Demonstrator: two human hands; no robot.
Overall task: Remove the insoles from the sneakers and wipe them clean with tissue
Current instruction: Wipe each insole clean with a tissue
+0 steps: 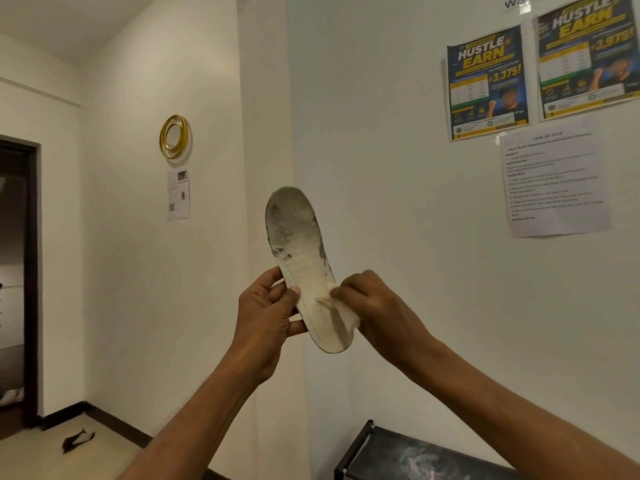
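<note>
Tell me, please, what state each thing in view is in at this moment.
insole, held upright in the air, toe end up, grey stains near the toe.
tissue, bunched, pressed against the insole's heel half.
left hand, grips the insole's left edge.
right hand, pinches the tissue.
posters, stuck flat on the wall.
gold ring, hanging on the wall.

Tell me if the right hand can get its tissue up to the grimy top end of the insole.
Probably yes. The right hand presses the tissue on the insole near its lower end; the left hand grips only the lower edge, so the face above lies bare.
</note>
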